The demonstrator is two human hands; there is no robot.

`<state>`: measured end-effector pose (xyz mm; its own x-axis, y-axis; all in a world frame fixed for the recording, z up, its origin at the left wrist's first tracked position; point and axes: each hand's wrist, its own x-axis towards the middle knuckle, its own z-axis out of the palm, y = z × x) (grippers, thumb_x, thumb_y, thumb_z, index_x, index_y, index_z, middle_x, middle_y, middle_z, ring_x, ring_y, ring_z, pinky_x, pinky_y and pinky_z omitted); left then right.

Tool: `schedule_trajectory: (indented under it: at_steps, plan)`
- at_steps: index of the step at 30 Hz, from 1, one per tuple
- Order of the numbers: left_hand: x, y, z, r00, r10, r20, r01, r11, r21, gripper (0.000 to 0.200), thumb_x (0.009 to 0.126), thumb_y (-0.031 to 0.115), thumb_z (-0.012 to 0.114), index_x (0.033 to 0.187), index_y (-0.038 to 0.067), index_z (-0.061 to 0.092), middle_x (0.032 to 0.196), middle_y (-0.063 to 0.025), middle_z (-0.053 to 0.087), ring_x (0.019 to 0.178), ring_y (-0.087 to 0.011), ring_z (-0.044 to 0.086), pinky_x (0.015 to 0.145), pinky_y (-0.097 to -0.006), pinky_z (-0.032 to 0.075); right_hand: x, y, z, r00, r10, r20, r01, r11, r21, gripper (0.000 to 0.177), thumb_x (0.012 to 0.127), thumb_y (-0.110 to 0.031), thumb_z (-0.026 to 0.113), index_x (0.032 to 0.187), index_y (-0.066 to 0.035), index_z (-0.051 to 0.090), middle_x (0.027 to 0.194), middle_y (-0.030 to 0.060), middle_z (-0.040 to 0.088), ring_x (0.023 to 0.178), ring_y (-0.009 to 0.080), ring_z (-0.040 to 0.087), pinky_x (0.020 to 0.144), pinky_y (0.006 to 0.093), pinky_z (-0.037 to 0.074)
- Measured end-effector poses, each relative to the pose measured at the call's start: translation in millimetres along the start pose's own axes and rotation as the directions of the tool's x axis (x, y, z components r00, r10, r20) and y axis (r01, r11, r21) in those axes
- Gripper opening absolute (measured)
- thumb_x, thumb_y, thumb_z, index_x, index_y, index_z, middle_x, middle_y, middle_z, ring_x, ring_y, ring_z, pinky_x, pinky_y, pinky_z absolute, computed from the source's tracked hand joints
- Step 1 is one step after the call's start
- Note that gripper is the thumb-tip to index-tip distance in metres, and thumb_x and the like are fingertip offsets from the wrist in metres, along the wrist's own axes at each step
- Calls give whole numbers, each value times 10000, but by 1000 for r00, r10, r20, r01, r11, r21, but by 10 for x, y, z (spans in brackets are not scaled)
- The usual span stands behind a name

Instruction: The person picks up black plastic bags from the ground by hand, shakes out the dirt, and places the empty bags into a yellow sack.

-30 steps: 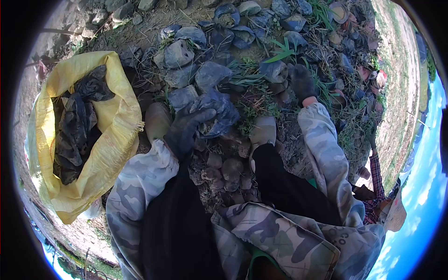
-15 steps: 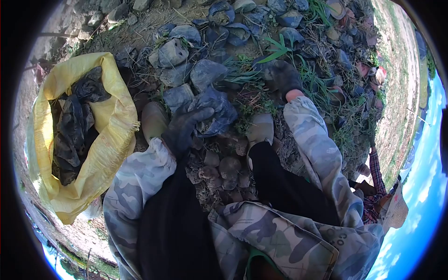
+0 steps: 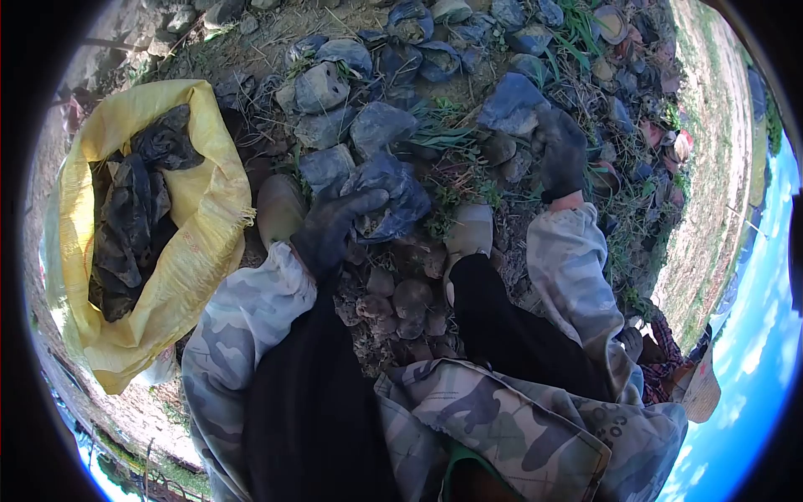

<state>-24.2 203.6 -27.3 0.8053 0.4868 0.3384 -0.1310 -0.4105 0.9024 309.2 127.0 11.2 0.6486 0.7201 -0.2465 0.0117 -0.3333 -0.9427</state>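
My left hand [image 3: 328, 224], in a dark glove, grips crumpled dark plastic bags [image 3: 386, 194] just ahead of my left shoe. My right hand [image 3: 560, 152], also in a dark glove, is closed on the edge of a dark plastic bag [image 3: 512, 105] that hangs over the weeds. Soil-filled bags [image 3: 383, 128] lie on the ground between the two hands. At the left a yellow woven sack [image 3: 205, 209] stands open, with black plastic [image 3: 125, 222] inside it.
Round clods [image 3: 411, 299] lie between my shoes. More bags and clods [image 3: 343, 57] spread across the ground ahead. Grass [image 3: 577, 42] grows among them. Another person in a plaid sleeve and pale hat [image 3: 698, 389] is at the lower right.
My right hand has come up out of the weeds and moved right, now with a dark plastic bag in it. My left hand has barely moved. The other person has shifted lower.
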Motion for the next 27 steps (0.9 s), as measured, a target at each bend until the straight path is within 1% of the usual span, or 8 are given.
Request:
schedule_trajectory:
  at_steps: [6, 8, 15, 17, 19, 21, 25, 27]
  plan:
    - [10, 24, 73, 997, -57, -49, 66, 977, 204, 367, 866, -8, 518, 1233, -9, 525, 1184, -187, 587, 1089, -314, 560, 988, -405, 393, -672, -202, 935, 596, -287, 750, 697, 649, -306, 152, 799, -223, 629, 835, -79, 596, 771, 114, 572, 755, 311, 579, 667, 408, 456]
    - [18, 18, 142, 684, -716, 142, 516, 337, -787, 333, 902, 18, 481, 1230, -25, 520, 1161, -172, 591, 1104, -294, 546, 997, -398, 379, -872, -218, 1174, 490, -383, 783, 806, 542, -238, 132, 799, -202, 634, 806, -77, 593, 812, 103, 577, 776, 299, 580, 658, 392, 461]
    - [14, 67, -57, 880, -440, 179, 465, 717, -519, 351, 916, 138, 467, 1227, -17, 513, 1110, -127, 620, 990, -174, 616, 869, -300, 501, -473, -409, 1095, 247, -189, 950, 678, 735, -30, 192, 806, -230, 609, 945, -101, 581, 898, 72, 574, 853, 289, 584, 750, 426, 460]
    - [266, 285, -109, 589, -701, 401, 479, -97, -873, 349, 911, 122, 471, 1223, -25, 526, 1119, -137, 622, 981, -185, 626, 875, -300, 509, -82, -391, 1089, 256, -385, 887, 933, 337, -123, 186, 820, -188, 596, 982, -98, 572, 913, 73, 578, 858, 289, 588, 747, 427, 466]
    - [262, 267, -98, 620, -681, 390, 476, -68, -877, 364, 908, 114, 473, 1242, -27, 513, 1144, -139, 613, 1012, -187, 615, 901, -308, 499, 394, -183, 1087, 356, -415, 837, 934, 147, -325, 220, 805, -215, 635, 985, -106, 570, 946, 78, 586, 879, 304, 579, 749, 436, 468]
    - [192, 208, -87, 639, -668, 381, 486, -35, -873, 381, 906, 106, 474, 1261, -28, 499, 1168, -141, 603, 1042, -189, 604, 926, -316, 488, 813, 219, 1108, 781, -250, 572, 612, 489, -622, 278, 757, -250, 688, 971, -120, 568, 975, 91, 587, 874, 331, 572, 758, 451, 465]
    - [53, 219, -176, 724, -645, 245, 502, 249, -828, 362, 886, 117, 542, 1222, -18, 536, 1129, -106, 621, 1006, -160, 599, 885, -301, 483, 1114, 584, 1202, 820, -416, 393, 564, 472, -677, 291, 739, -277, 713, 941, -126, 568, 885, 99, 597, 832, 338, 574, 739, 459, 458]
    - [54, 213, -193, 782, -595, 187, 504, 426, -752, 361, 888, 121, 541, 1222, -16, 538, 1124, -104, 623, 995, -150, 598, 887, -294, 475, 1132, 488, 1196, 863, -116, 491, 493, 401, -772, 274, 771, -245, 711, 924, -69, 568, 872, 103, 622, 771, 332, 585, 705, 416, 448]
